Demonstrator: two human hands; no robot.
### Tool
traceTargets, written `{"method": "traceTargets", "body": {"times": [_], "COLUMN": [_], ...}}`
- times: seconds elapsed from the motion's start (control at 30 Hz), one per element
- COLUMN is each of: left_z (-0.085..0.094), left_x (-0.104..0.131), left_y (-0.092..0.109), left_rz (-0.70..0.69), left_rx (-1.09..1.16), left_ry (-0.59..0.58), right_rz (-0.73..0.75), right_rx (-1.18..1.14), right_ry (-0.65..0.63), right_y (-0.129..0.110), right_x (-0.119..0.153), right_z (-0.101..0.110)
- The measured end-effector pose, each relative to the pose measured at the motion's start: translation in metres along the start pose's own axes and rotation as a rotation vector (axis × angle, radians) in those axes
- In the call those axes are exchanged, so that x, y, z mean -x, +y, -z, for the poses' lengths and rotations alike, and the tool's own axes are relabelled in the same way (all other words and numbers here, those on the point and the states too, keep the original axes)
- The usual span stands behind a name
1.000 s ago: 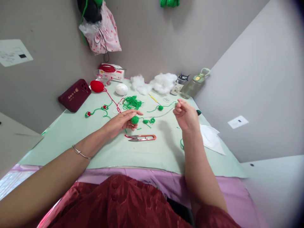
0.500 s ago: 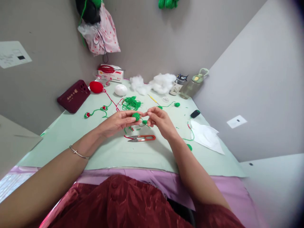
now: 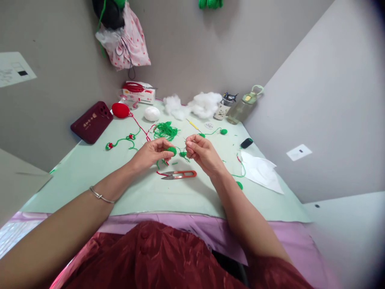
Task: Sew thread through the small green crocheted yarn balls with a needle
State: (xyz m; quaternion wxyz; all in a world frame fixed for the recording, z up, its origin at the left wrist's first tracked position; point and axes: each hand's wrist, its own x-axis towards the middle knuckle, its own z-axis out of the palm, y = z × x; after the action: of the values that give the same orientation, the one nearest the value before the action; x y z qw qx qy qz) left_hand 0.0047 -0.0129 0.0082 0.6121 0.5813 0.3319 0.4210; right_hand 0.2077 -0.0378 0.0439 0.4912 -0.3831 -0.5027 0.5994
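My left hand (image 3: 155, 153) pinches a small green crocheted ball (image 3: 171, 151) between thumb and fingers, above the middle of the table. Level with it on the right, my right hand (image 3: 200, 150) is closed, thumb against fingertips, on a thin needle (image 3: 185, 139) whose tip barely shows. A strand of green yarn spans the gap between the ball and the right fingers. Beneath the hands lies another small green piece (image 3: 183, 154) with yarn ends. Thread snips (image 3: 179, 175) with an orange handle lie nearer to me.
Behind the hands are a green yarn heap (image 3: 166, 131), a yellow-handled crochet hook (image 3: 194, 126), white stuffing (image 3: 206, 105) and a red yarn ball (image 3: 120, 110). A phone (image 3: 92, 123) leans at left. A bottle (image 3: 245, 106) stands back right; white paper (image 3: 261, 171) lies at right.
My hands have come apart slightly, the right fingers leaving the ball. The ball has turned and sits deeper in the left fingers. The view has shifted a little.
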Motion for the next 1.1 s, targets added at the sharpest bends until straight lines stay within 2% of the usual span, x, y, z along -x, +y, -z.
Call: {"method": "traceTargets", "body": {"times": [0.17,0.37,0.47,0.53,0.67,0.73,0.87,1.1], "left_z": [-0.001,-0.001,0.002,0.003,0.003,0.002,0.002,0.002], "left_x": [0.001,0.003,0.001,0.000,-0.001,-0.001,-0.001,0.001], "left_y": [0.003,0.002,-0.002,-0.002,-0.001,0.000,0.000,0.001], "left_rz": [-0.001,0.007,-0.044,-0.075,-0.113,-0.119,-0.129,-0.126], "left_rx": [-0.041,0.043,0.062,0.065,0.066,0.081,0.102,0.090], "left_ry": [0.050,0.043,0.097,0.137,0.185,0.198,0.196,0.208], "right_rz": [0.069,0.100,0.068,0.082,0.232,0.243,0.216,0.213], "right_rx": [-0.066,0.088,0.160,0.226,0.375,0.388,0.388,0.524], "right_ry": [-0.029,-0.112,-0.217,-0.237,-0.059,0.009,0.042,0.079], "right_y": [-0.001,0.002,0.001,0.000,0.000,0.002,0.006,0.011], "right_x": [0.004,0.008,0.011,0.012,0.011,0.010,0.009,0.010], "right_z": [-0.011,-0.009,-0.011,-0.013,-0.015,-0.014,-0.015,-0.017]}}
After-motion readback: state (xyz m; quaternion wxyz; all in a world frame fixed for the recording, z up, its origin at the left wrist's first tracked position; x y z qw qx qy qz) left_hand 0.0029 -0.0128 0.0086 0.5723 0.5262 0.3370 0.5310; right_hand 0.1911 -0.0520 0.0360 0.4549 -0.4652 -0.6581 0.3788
